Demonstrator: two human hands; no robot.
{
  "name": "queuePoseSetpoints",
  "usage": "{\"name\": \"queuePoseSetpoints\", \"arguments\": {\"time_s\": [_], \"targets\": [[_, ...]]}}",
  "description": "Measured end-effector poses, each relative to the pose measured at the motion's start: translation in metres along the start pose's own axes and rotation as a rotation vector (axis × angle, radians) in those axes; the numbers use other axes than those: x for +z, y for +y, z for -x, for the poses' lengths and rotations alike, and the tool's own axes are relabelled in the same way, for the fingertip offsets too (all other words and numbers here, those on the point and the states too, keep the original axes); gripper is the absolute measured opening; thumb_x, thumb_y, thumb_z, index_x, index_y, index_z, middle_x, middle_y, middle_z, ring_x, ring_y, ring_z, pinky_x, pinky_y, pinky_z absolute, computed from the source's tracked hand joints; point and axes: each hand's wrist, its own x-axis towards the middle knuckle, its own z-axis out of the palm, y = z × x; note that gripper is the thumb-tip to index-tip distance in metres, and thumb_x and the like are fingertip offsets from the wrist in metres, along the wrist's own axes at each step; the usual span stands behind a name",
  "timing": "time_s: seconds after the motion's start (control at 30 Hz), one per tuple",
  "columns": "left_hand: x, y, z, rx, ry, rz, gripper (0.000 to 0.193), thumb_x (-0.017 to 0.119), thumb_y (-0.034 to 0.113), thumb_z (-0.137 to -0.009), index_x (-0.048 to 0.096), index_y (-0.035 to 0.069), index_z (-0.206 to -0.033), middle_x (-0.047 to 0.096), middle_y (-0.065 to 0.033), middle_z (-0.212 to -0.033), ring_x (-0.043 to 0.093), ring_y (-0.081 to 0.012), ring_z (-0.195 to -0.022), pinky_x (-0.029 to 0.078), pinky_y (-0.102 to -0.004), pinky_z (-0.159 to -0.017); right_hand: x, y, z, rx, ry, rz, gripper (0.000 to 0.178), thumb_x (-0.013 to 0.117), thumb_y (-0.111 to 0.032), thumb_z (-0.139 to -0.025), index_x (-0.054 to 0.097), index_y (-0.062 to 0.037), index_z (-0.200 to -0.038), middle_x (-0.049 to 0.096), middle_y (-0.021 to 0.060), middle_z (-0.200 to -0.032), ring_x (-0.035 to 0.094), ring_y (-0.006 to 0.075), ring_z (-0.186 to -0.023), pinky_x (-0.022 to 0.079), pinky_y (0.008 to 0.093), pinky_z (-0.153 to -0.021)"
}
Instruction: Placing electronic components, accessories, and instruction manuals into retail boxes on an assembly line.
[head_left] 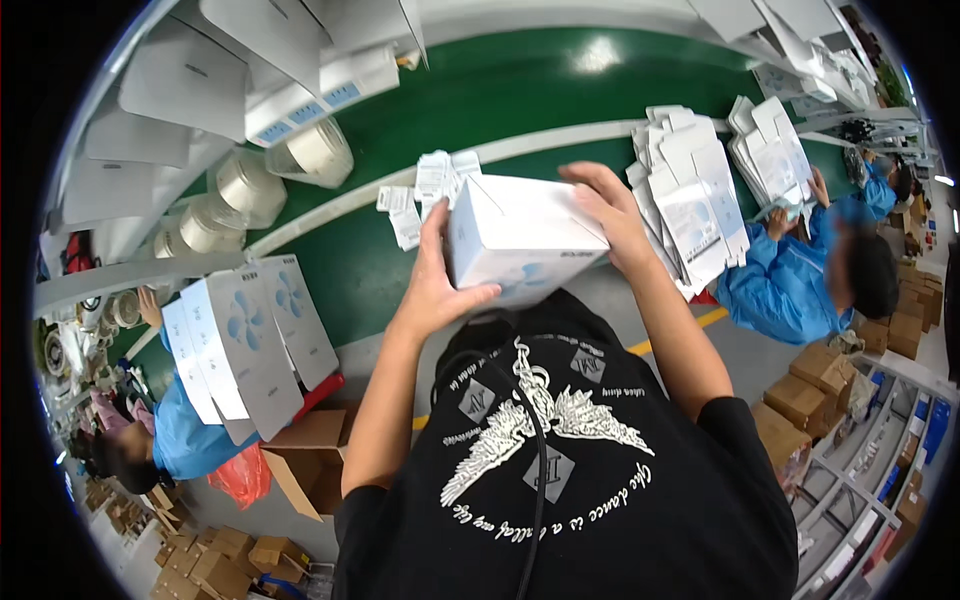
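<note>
A white carton with blue petal-like print on its near side is held up in front of my chest, over the near edge of the green workbench. My left hand grips its left end, thumb along the lower front. Around the right end is my right hand, fingers on the top and far side. The carton's top looks closed; its underside is hidden. Just behind it, small white printed slips lie in loose piles on the bench.
Flattened white cartons are stacked on the right, beside a co-worker in blue. At left stand larger printed cartons, with another blue-sleeved person behind them. White round parts in clear wrap sit far left. An open brown box is below.
</note>
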Motion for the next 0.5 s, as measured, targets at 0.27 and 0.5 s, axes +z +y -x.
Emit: {"name": "queuePoseSetpoints", "arguments": {"time_s": [0.27,0.5], "targets": [[-0.048,0.251,-0.067,0.614,0.066,-0.401,0.123,0.093,0.045,-0.074,0.025,0.006,-0.168,0.048,-0.0261,-0.152,0.056,-0.0418,-0.134,0.053,-0.0491,-0.103,-0.083,0.086,0.015,-0.022,0.376,-0.496,0.028,0.064,-0.023,-0.105,0.071,-0.0024,-0.123,0.073,0.0053,-0.114,0.067,0.0164,-0.109,0.055,0.0359,-0.092],[-0.026,0.388,-0.192,0.206,0.337,-1.211,0.087,0.072,0.049,-0.089,0.045,0.008,-0.161,0.062,-0.028,-0.143,0.067,-0.0423,-0.127,0.054,-0.0486,-0.105,-0.052,0.09,0.034,0.118,0.12,0.498,0.013,0.072,-0.013,-0.093,0.072,0.0,-0.092,0.075,0.0074,-0.09,0.072,0.0172,-0.082,0.058,0.034,-0.078]]}}
